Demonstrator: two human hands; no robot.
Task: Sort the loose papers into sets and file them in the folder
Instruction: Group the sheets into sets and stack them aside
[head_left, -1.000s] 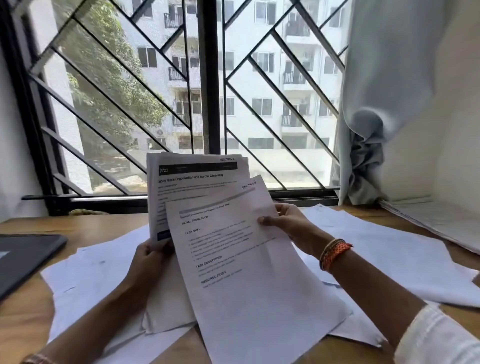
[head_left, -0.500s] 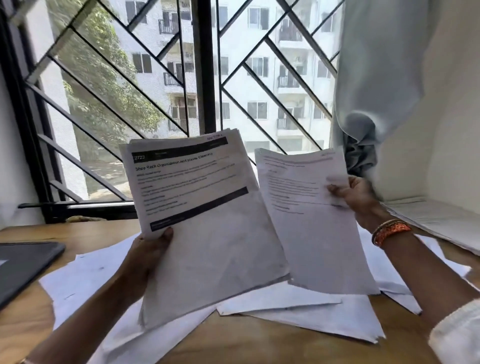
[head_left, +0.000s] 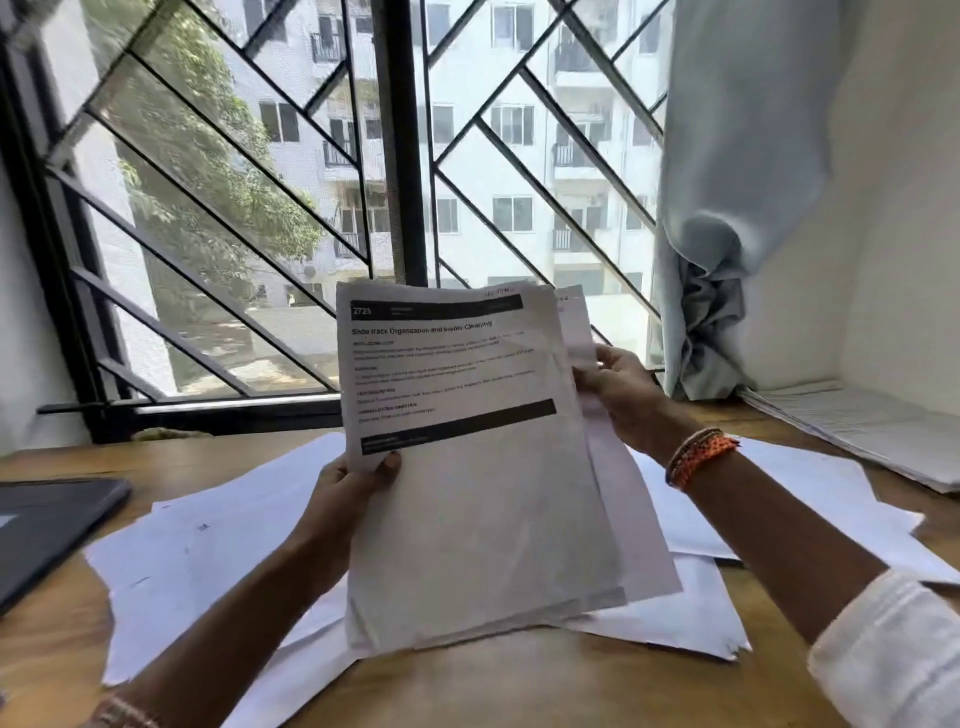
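Note:
I hold a stack of printed sheets (head_left: 467, 499) upright above the wooden table (head_left: 498, 691). Its front page has black header bars and text. My left hand (head_left: 353, 493) grips the stack's left edge, thumb on the front page. My right hand (head_left: 618, 395) pinches the right edge, where a sheet (head_left: 623, 493) sits behind the front pages and juts out to the right. Loose white papers (head_left: 208, 561) lie spread across the table under and around the stack. A dark folder (head_left: 47, 525) lies flat at the left edge.
A second pile of papers (head_left: 857, 431) rests at the far right by the wall. A barred window (head_left: 395, 208) runs behind the table, with a pale curtain (head_left: 727, 208) bunched at its right side.
My right hand carried the separate sheet from the right back to the stack and slid it behind the front pages. The stack has turned more upright and moved toward the centre.

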